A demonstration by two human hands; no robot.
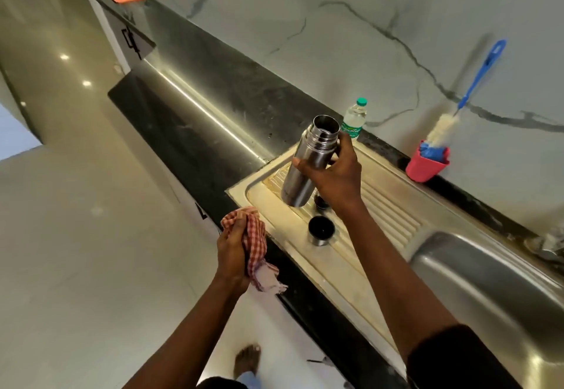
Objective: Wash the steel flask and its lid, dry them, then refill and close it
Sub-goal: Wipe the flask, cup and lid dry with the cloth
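Dark sleeve on R arm sits closest to cam, bottom right; forearm runs up to R hand. R hand wraps round the steel flask, thumb on near side, fingers curled round the far side near the neck. Flask is off the surface, above the drainboard, tilted w/ open mouth up and toward the wall, threads showing, no cap on.

L hand bunches a red-white checked cloth, fingers closed round it, at the front edge of the black counter; cloth's frayed end hangs below the hand.

Lid stands on the drainboard, near the front, dark hollow side up, steel rim at base, apart from flask. Small dark piece just behind it is half hidden under R wrist, can't tell what it is.

Sink basin is right of drainboard. Plastic water bottle w/ green cap stands upright by the marble wall, behind the flask. Pink cup by the wall holds a blue-handled bottle brush, bristles down, handle leaning on wall. Bare foot on floor tiles below.
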